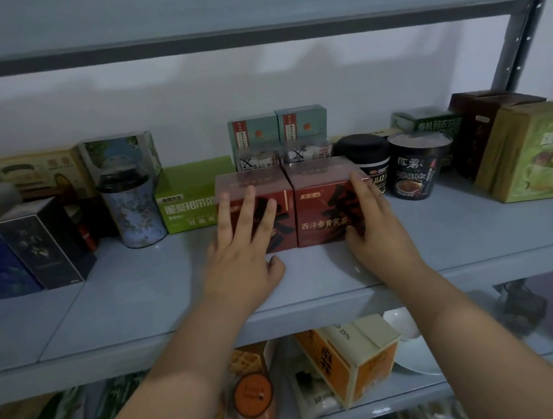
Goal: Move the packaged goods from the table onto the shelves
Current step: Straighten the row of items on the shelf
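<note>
Standing side by side on the shelf, the left red tea box and right red tea box appeared light, stiff and film-slick. The left hand pressed straight fingers on one front; the right hand lay flat against the other's right edge, neither gripping. Opposite side faces offered the surest hold.

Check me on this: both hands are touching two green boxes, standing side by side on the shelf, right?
Only the colour is wrong: the head view shows the left hand and right hand touching two red boxes, side by side on the shelf.
</note>
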